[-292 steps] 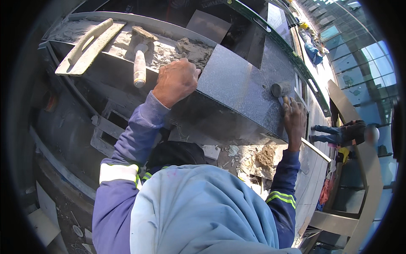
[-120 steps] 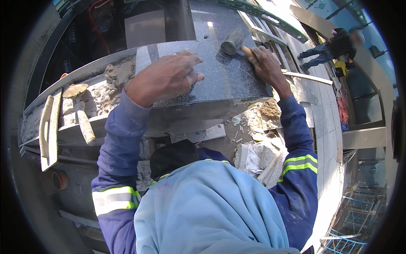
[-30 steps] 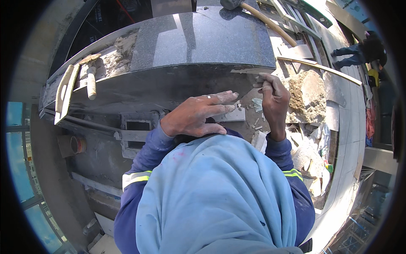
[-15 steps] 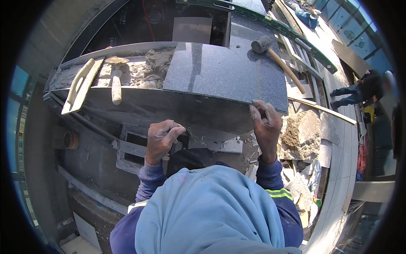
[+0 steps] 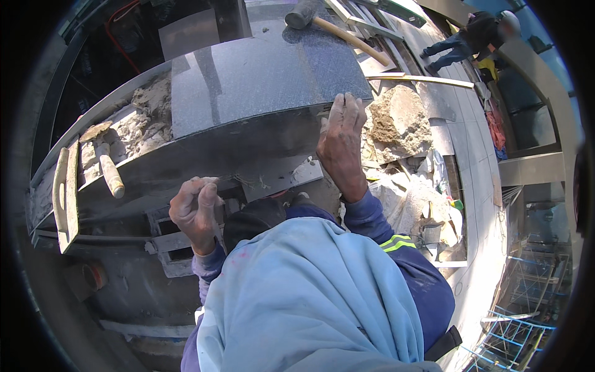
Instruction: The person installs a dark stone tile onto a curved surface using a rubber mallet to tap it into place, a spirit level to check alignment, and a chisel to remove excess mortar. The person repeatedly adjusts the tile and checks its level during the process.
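My left hand (image 5: pixel 194 208) is closed in a pinch near the slab's dark front face. Thin, tangled, pale greenish strands (image 5: pixel 243 181) hang beside its fingertips, looking like string; their exact kind is unclear. At the front right corner of a grey speckled stone slab (image 5: pixel 260 77), my right hand (image 5: pixel 344 139) has its fingers stretched up against the edge, thumb apart from them. A mallet (image 5: pixel 350 40) with a black head and wooden handle lies on the slab's far right. To the left, a trowel (image 5: pixel 110 170) and a wooden float (image 5: pixel 67 198) rest across the mortar bed's front rim.
Rough mortar (image 5: pixel 152 111) fills the trough left of the slab. A broken concrete lump (image 5: pixel 403 124) and rubble bags (image 5: pixel 427 204) lie to the right. A bucket (image 5: pixel 90 277) stands low at left. Another person (image 5: pixel 465 43) is at the far right.
The view has swung right, so the slab and tools appear farther left. My right hand's fingers have straightened along the slab edge; my left hand remains pinched with the strands.
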